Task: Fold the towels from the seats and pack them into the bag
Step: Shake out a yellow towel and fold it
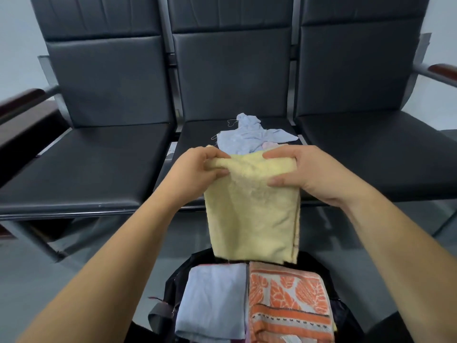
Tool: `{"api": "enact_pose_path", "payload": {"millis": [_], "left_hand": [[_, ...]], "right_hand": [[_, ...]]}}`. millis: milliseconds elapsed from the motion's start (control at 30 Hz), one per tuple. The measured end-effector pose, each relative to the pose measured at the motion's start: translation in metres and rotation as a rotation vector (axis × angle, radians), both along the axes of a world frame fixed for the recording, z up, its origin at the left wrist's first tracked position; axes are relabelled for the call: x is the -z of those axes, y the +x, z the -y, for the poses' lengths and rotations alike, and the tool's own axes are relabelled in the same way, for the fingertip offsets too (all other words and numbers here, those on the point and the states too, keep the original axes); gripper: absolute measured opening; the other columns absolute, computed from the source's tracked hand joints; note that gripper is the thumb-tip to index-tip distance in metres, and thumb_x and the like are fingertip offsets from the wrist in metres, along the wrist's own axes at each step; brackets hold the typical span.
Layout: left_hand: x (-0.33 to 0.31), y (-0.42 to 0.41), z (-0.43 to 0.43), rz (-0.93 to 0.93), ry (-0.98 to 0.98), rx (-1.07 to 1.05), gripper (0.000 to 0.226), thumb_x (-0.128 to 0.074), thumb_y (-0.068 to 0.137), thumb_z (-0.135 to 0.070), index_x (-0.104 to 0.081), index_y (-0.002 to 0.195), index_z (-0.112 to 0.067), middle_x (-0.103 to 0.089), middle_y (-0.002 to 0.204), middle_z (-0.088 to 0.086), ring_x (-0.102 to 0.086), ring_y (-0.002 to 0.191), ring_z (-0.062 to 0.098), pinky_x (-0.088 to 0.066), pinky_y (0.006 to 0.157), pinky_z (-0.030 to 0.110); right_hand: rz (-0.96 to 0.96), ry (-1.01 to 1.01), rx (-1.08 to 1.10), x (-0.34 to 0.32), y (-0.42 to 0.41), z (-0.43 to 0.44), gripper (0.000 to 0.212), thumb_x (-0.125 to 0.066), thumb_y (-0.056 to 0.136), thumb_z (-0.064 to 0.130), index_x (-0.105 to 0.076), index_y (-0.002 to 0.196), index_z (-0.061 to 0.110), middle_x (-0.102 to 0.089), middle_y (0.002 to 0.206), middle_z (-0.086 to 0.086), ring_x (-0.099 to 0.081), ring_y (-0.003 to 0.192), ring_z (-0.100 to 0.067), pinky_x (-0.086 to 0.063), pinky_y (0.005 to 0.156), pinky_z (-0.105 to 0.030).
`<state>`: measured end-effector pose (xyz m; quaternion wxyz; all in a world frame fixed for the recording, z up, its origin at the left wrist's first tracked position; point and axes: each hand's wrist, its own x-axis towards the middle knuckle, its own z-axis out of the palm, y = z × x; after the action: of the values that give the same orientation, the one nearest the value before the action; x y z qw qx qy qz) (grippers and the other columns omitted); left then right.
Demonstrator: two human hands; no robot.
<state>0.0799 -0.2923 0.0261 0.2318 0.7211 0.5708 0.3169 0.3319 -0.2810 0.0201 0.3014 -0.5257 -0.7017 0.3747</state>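
Observation:
A pale yellow towel (pixel 252 214) hangs folded in the air in front of the middle seat. My left hand (pixel 197 167) pinches its top left corner and my right hand (pixel 306 172) grips its top right corner. Below it stands an open dark bag (pixel 338 288) holding a folded light blue towel (pixel 212 300) on the left and a folded orange-and-white patterned towel (pixel 286 303) on the right. A crumpled light blue towel (pixel 249 137) lies on the middle seat (pixel 197 134), with a bit of pink cloth (pixel 270 145) under it, just behind the yellow towel.
Three joined black padded seats fill the view; the left seat (pixel 99 159) and right seat (pixel 371 149) carry nothing. Wooden armrests stand at the far left (pixel 22 100) and far right (pixel 442 70). Grey floor (pixel 74 276) lies under the bench.

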Motion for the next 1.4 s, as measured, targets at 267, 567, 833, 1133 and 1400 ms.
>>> {"api": "enact_pose_path", "payload": {"millis": [267,567,833,1133,1400], "left_hand": [[0.002,-0.002,-0.001,0.256,-0.131,0.000,0.011,-0.073,0.091,-0.024,-0.066,0.096,-0.018,-0.062,0.077,-0.012,-0.056,0.065,0.004,-0.049,0.060,0.019],[0.002,-0.008,-0.002,0.676,-0.582,0.025,0.021,-0.073,0.088,-0.006,-0.067,0.108,-0.009,-0.073,0.108,0.008,-0.071,0.094,0.024,-0.055,0.085,0.039],[0.011,-0.008,-0.002,0.213,-0.205,-0.038,0.006,-0.072,0.093,-0.020,-0.070,0.089,-0.024,-0.067,0.082,-0.002,-0.059,0.077,0.012,-0.048,0.071,0.028],[0.024,-0.014,-0.009,0.439,-0.279,-0.023,0.008,-0.078,0.089,-0.025,-0.073,0.095,-0.023,-0.064,0.083,-0.003,-0.057,0.078,0.017,-0.048,0.073,0.038],[0.044,-0.023,-0.010,0.518,-0.421,-0.030,0.052,-0.090,0.070,-0.013,-0.070,0.116,-0.027,-0.075,0.107,0.006,-0.073,0.100,0.023,-0.059,0.086,0.035]], "right_hand": [[-0.110,0.147,0.098,0.008,-0.002,-0.003,0.010,-0.075,0.089,0.035,-0.067,0.095,0.035,-0.068,0.098,-0.010,-0.054,0.076,-0.029,-0.044,0.068,-0.042],[-0.897,-0.525,0.200,0.023,-0.003,-0.018,0.052,-0.083,0.086,0.022,-0.063,0.135,0.018,-0.068,0.120,-0.001,-0.070,0.103,-0.020,-0.062,0.085,-0.040],[-0.575,-0.420,0.049,0.023,-0.004,-0.014,0.027,-0.072,0.085,-0.006,-0.071,0.109,0.005,-0.075,0.099,-0.013,-0.072,0.094,-0.026,-0.058,0.094,-0.040],[-0.335,-0.143,0.209,0.039,-0.009,-0.022,0.011,-0.064,0.099,0.025,-0.070,0.090,0.027,-0.063,0.104,-0.006,-0.052,0.079,-0.022,-0.042,0.062,-0.032],[-0.868,-0.659,0.038,0.040,-0.019,-0.013,0.032,-0.064,0.094,-0.002,-0.066,0.122,0.014,-0.070,0.117,-0.015,-0.074,0.102,-0.023,-0.058,0.086,-0.031]]}}
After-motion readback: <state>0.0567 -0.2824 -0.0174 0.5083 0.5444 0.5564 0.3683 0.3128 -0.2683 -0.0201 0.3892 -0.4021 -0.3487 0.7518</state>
